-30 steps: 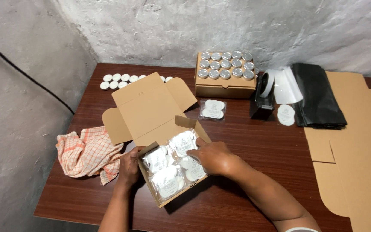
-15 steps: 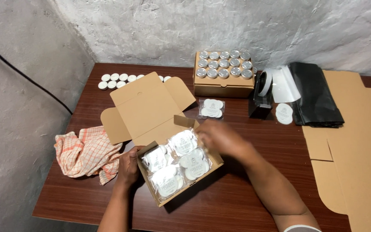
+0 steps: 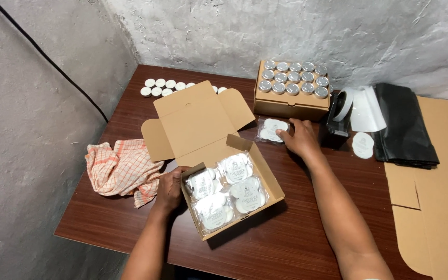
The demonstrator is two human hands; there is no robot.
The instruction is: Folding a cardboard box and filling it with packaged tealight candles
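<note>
Open cardboard box [image 3: 233,193], near the front edge of the brown wooden table [image 3: 296,243]: lid flap raised toward the back, four clear packets of white round items [image 3: 227,190] inside, lying flat in two rows. Left hand [image 3: 170,189]: fingers curled against the box's left wall, gripping it. Right hand [image 3: 301,139]: stretched toward the middle of the table, fingertips laid on a loose clear packet [image 3: 272,130] of the same white items; whether they pinch it cannot be told. Closed cardboard box [image 3: 291,96], back edge, topped with rows of silver-lidded tins [image 3: 294,79]. White round caps [image 3: 164,87], back left corner. Orange checked cloth [image 3: 122,170], left edge. Black plastic bag [image 3: 404,127] and flat cardboard sheets [image 3: 436,181], right side.
</note>
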